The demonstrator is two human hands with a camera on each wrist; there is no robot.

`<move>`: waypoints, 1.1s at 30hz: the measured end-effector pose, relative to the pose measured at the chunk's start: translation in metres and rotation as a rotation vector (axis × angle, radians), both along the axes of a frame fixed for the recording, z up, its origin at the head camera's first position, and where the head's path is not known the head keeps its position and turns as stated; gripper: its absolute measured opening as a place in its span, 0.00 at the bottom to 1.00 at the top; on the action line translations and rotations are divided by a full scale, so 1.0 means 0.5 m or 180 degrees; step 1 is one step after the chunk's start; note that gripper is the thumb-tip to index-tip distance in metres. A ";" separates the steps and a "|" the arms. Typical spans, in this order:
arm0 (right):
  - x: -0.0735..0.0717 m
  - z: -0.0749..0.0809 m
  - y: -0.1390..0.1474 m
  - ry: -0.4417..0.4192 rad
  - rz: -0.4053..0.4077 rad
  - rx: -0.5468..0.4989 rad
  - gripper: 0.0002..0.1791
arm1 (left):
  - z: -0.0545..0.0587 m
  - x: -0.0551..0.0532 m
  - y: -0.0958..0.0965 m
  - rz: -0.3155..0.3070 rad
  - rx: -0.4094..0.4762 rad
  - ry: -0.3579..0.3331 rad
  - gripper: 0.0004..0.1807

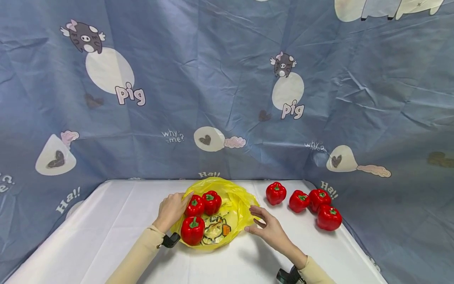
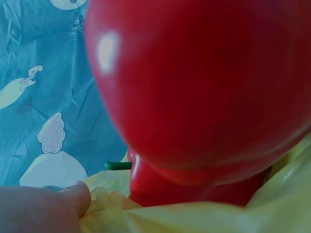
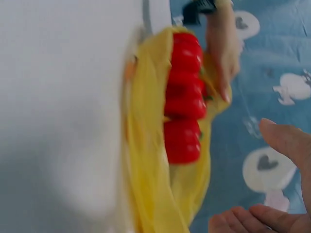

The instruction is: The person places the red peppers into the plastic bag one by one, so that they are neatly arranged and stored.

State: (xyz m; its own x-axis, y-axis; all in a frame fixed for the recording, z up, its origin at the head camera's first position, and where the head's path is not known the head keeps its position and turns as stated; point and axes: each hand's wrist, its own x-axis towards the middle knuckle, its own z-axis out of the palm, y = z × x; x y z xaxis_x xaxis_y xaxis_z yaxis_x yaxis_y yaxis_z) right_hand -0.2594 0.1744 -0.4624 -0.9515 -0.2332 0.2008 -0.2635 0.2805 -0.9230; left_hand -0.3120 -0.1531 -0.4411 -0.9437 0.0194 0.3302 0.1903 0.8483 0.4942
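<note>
A: Where is the yellow bag (image 1: 244, 199)?
B: On the white bench (image 1: 117, 221), mouth wide open, near the middle.
A: What's in it?
B: Three red peppers (image 1: 192, 231) with green stems, crowded into its left side; the right side shows bare plastic.
A: Any print?
B: A black-outlined cartoon figure (image 1: 214, 232) with an orange patch; the lettering above it is too creased to read.
A: And the hands?
B: The left hand (image 1: 172, 212) has its grip pinched on the bag's left rim. The right hand (image 1: 271, 232) is just beside the right rim, its grip spread and holding nothing; I can't tell if it touches.
A: Farther out?
B: Four loose peppers (image 1: 329, 218) on the right, one apart from a cluster of three. Behind, a blue backdrop (image 1: 227, 90) reads "pig", "why me?" and "Ha!!".
</note>
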 end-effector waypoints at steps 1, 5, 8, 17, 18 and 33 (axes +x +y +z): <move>-0.004 0.004 0.008 0.0034 -0.0072 0.0000 0.37 | 0.000 0.000 0.000 0.0003 0.0002 -0.0003 0.21; -0.019 0.023 0.041 0.0235 -0.0370 0.0024 0.38 | 0.000 0.000 0.000 0.0010 -0.0016 0.0021 0.21; -0.033 0.038 0.067 0.0296 -0.0554 0.0018 0.39 | 0.000 0.000 -0.001 0.0017 -0.0031 0.0049 0.22; -0.079 0.061 0.116 0.0279 -0.1034 0.0177 0.49 | 0.001 0.001 0.000 -0.0009 -0.0006 0.0023 0.22; -0.086 0.059 0.119 0.0281 -0.1087 0.0243 0.50 | 0.001 0.001 0.000 -0.0006 -0.0007 0.0026 0.21; -0.184 0.019 0.148 0.0037 -0.1543 0.0355 0.52 | 0.000 0.000 0.001 0.0055 -0.0067 -0.0001 0.21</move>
State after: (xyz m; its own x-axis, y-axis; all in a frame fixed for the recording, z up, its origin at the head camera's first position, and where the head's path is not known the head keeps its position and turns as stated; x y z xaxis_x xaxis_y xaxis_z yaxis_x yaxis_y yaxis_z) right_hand -0.3513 0.2485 -0.4531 -0.9536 0.2147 0.2110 -0.0885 0.4701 -0.8781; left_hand -0.3117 -0.1528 -0.4413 -0.9441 0.0098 0.3295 0.1752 0.8616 0.4763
